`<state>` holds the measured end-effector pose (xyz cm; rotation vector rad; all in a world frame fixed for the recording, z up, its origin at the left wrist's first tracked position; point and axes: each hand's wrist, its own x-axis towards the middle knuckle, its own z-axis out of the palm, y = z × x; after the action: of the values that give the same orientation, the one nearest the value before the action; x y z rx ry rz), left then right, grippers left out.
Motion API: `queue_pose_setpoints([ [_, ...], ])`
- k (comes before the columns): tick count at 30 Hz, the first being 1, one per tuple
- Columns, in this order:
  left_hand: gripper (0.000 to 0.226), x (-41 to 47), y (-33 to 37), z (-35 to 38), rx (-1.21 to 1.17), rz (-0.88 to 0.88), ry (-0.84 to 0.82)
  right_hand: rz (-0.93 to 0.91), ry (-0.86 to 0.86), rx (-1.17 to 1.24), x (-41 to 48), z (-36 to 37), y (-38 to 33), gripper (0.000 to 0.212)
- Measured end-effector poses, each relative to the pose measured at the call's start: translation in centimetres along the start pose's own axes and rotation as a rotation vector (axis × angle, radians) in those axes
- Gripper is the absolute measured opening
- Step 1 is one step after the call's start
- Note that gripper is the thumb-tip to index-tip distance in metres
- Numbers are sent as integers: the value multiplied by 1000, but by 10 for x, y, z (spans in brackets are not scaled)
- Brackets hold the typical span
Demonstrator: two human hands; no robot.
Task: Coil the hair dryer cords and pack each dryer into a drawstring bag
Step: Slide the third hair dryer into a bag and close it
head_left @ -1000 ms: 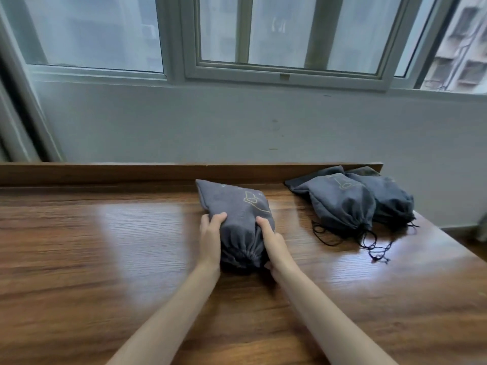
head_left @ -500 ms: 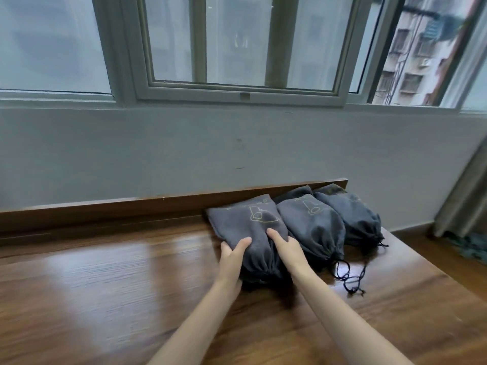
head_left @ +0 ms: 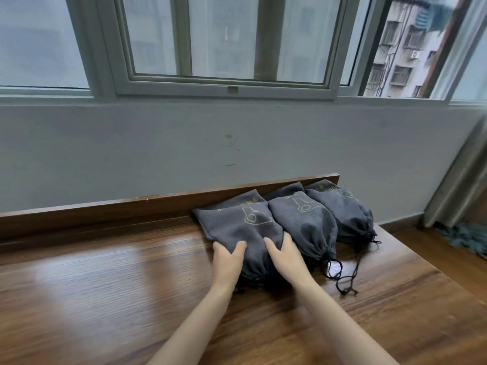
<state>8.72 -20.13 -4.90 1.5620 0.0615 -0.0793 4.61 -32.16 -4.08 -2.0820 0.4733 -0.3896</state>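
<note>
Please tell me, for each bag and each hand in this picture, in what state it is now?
left bag, filled, mouth gathered shut, lying against the middle bag.
middle bag, filled, mouth drawn shut, cords loose on the table.
right bag, filled, mouth drawn shut, lying flat.
left hand, grips the left bag's left side.
right hand, grips the left bag's right side.

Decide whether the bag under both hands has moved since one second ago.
Yes. The held bag slid right along the wooden ledge, closing the gap to the middle bag.
</note>
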Motion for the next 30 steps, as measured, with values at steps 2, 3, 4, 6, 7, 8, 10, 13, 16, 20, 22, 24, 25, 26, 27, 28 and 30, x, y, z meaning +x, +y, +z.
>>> queue_pose_setpoints([
  [2,50,-7,-2,-5,35,49,83,-275,101,-302,-12,-14,-1,45],
  [3,60,-11,-2,-6,64,74,107,-453,209,-448,-15,-22,0,38],
  [4,68,-17,-2,-6,114,114,128,-580,330,-541,-15,-30,2,34],
  [6,75,-32,-3,-6,246,292,133,-550,460,-671,-15,-42,7,39],
  [7,74,-39,-3,-6,324,407,109,-436,435,-720,-14,-46,10,47],
  [8,71,-44,-3,-6,422,518,80,-320,359,-749,-13,-49,15,55],
  [10,62,-47,-7,-5,654,691,27,-198,185,-787,-10,-50,27,69],
  [13,54,-42,-7,-3,851,727,-81,-238,134,-799,-5,-52,33,74],
  [16,48,-32,-1,-1,817,698,-146,-249,114,-775,7,-55,31,74],
  [20,48,-21,4,-6,832,671,-206,-293,127,-781,14,-60,32,73],
  [22,48,-18,4,-7,826,636,-223,-303,141,-767,14,-59,34,73],
  [24,48,-18,5,-7,831,616,-216,-314,135,-758,12,-59,34,72],
  [25,48,-19,5,-8,849,614,-204,-313,133,-756,11,-59,33,72],
  [26,49,-20,5,-8,871,613,-188,-312,132,-758,10,-59,33,72],
  [27,48,-22,4,-8,890,619,-173,-303,127,-757,8,-59,33,71],
  [28,48,-24,3,-8,901,622,-159,-292,135,-740,7,-58,34,71],
  [30,48,-23,-2,-9,895,642,-140,-300,197,-691,3,-53,36,70],
])
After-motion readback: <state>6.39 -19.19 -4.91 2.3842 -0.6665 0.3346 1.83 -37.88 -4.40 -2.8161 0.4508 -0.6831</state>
